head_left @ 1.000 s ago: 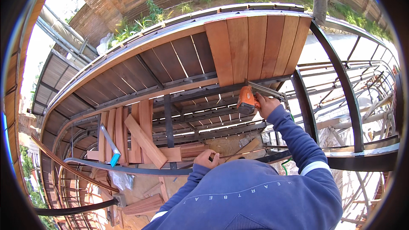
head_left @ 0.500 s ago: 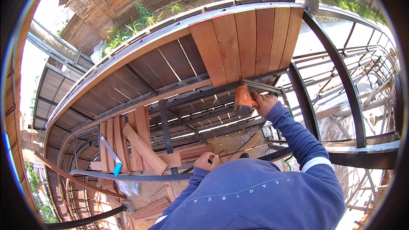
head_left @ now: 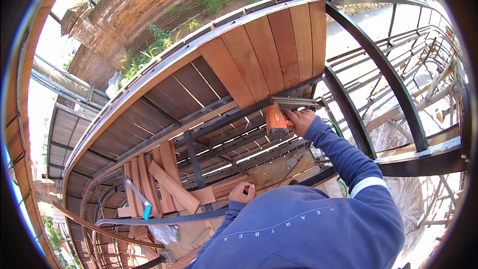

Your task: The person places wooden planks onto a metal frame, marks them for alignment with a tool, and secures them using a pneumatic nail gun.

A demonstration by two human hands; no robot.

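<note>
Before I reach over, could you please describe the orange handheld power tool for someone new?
Find the row of reddish-brown wooden boards at the upper middle. Below its lower edge, the person's right hand grips the power tool; its bright orange colour sets it apart from the dark metal bars.

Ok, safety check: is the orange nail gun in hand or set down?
In hand: the right hand grips the nail gun by its handle.

Your right hand (head_left: 302,121) mostly hides the nail gun (head_left: 275,120) handle, can't tell if your left hand (head_left: 241,193) holds anything, and your hoodie (head_left: 308,229) gets cut off below.
</note>
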